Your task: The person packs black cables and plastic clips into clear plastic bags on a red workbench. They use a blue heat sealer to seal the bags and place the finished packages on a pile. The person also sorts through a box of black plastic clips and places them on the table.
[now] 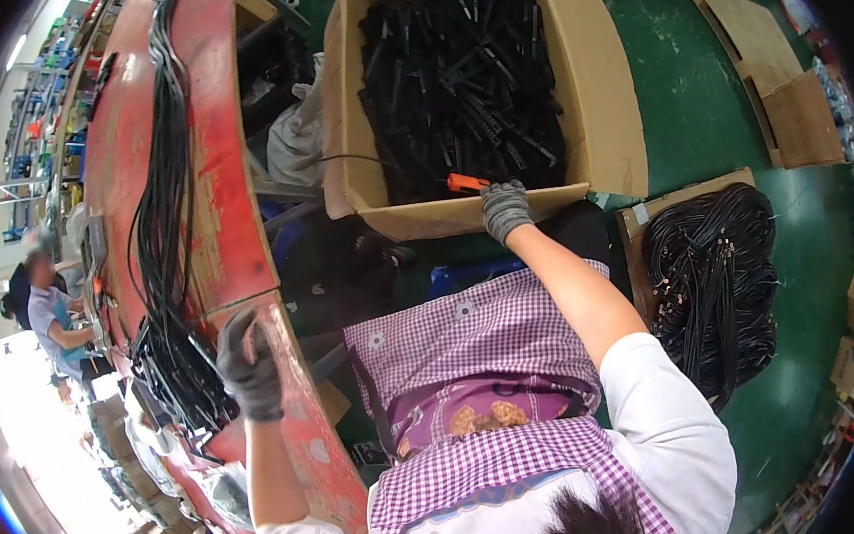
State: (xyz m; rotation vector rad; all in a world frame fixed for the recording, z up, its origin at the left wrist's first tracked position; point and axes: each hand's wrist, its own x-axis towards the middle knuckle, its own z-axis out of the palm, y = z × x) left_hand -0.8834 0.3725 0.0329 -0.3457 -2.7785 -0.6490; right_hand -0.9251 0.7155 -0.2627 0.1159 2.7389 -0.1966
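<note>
In front of the person, beyond the checked apron, a large cardboard box (593, 83) stands open on the green floor (694, 95). It is filled with a loose heap of black strip-shaped parts (462, 73), and most of them lie with their long axis running away from the person, toward the far wall of the box, though many cross each other at angles.

The right hand (505, 209), in a grey knit glove, is stretched forward and rests on the near edge of the box. Just beside its fingers, inside the near wall, lies a small orange tool (468, 182) with a thin black cable going off to the left. The fingers seem curled over the edge, close to the tool, but I cannot tell if they really pinch it or only touch the cardboard. This hand is clearly the nearer one to the heap: the parts begin directly beyond its fingertips.

The left hand (249, 366), also gloved, is well apart from the box, out to the person's left over the red workbench (229, 232). Its fingers are bent loosely around the lower end of a long bundle of black cables (159, 238), which runs along the bench away from the person. The grip looks half closed, not tight.

To the person's right, a coil of black cables (718, 274) lies on flat cardboard on the floor. Another worker (50, 317) stands far off on the left side.
</note>
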